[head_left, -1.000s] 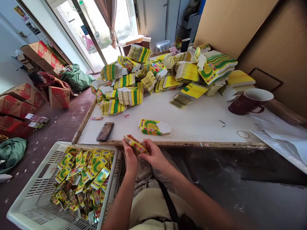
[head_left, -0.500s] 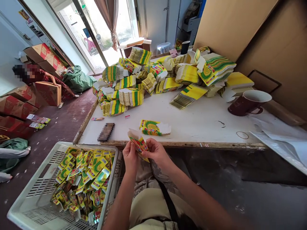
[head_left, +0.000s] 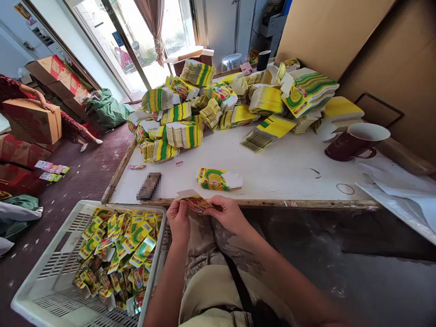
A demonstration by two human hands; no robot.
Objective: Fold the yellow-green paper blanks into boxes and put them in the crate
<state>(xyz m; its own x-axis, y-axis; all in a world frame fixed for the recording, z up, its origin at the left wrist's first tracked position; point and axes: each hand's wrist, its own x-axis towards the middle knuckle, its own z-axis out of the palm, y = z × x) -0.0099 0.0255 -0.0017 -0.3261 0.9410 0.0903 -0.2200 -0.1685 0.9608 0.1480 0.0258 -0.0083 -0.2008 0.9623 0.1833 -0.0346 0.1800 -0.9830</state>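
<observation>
Between my two hands, just over the table's front edge, is a small printed carton (head_left: 196, 204) in red and yellow with a white flap. My left hand (head_left: 178, 222) pinches its left end with thumb and fingers. On its right end my right hand (head_left: 229, 215) is closed in the same way. Beyond them on the table lies a short stack of flat yellow-green cartons (head_left: 214, 178), white flaps pointing right. To the left of my left hand, a white plastic basket (head_left: 64, 245) holds many small folded cartons (head_left: 126, 245).
Bundles of flat cartons (head_left: 185, 135) are heaped across the back of the white table (head_left: 272, 177). A dark mug (head_left: 344, 144) and plastic sheeting (head_left: 402, 190) are at the right. A phone-like blurred object (head_left: 149, 186) lies front left. Another person (head_left: 44, 106) carries a cardboard box.
The carton has turned from upright slanting to nearly level, and my hands have spread slightly apart. At the left, the other person has moved further left with the box.
</observation>
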